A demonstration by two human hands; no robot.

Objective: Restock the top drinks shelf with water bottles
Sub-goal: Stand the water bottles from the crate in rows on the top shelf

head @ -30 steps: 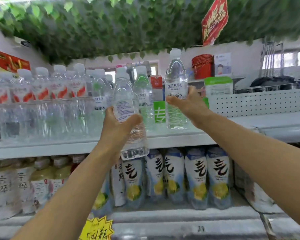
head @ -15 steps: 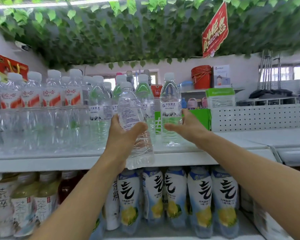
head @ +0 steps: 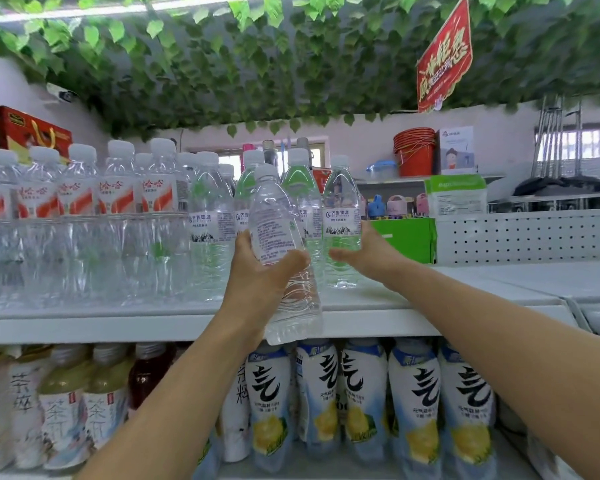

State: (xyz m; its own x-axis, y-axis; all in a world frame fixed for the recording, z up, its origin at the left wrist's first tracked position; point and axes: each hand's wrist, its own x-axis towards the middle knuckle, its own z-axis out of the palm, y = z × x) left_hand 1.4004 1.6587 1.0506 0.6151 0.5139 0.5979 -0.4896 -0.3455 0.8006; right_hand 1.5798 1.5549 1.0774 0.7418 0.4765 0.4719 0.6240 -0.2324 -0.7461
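My left hand (head: 257, 271) grips a clear water bottle (head: 281, 258) with a white cap, held tilted in front of the top shelf's edge (head: 118, 327). My right hand (head: 364, 258) holds a second water bottle (head: 342, 216) that stands upright on the top shelf, at the right end of the row. To its left stand several like bottles with white-and-blue labels (head: 210, 223), and further left several bottles with red-and-white labels (head: 77, 199).
The shelf below holds tea bottles (head: 63, 410) on the left and white lemon-drink bottles (head: 413, 400) on the right. A green box (head: 406, 237) and a white pegboard panel (head: 527, 233) stand right of the water row. Bare white shelf stretches to the right (head: 499, 282). Fake leaves hang overhead.
My right hand lowered its bottle from the air onto the top shelf beside the row. My left hand with its bottle stayed near the shelf edge. The view tilted up.
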